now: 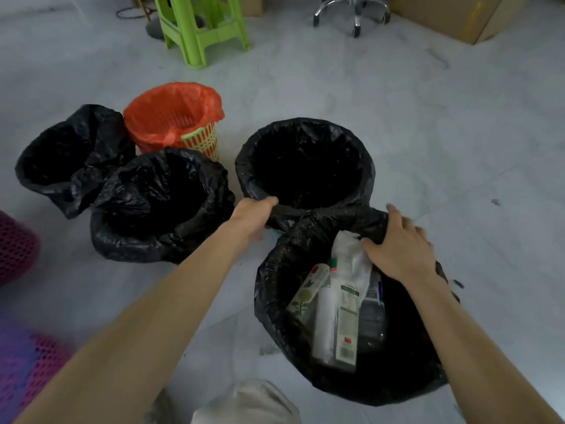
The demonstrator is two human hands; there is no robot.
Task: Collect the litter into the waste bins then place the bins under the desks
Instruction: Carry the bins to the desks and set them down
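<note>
Several waste bins stand on the grey floor. Nearest me is a black-lined bin holding litter: plastic bottles, cartons and a white wrapper. My right hand grips the far rim of its black liner. Just beyond it stands a second black-lined bin, dark inside. My left hand grips its near rim. Further left are two more black-lined bins and an orange-lined basket bin.
A green plastic stool and the chrome base of an office chair stand at the back. Cardboard boxes sit at the back right. Pink mesh baskets lie at the left edge. A white cloth object lies near my feet.
</note>
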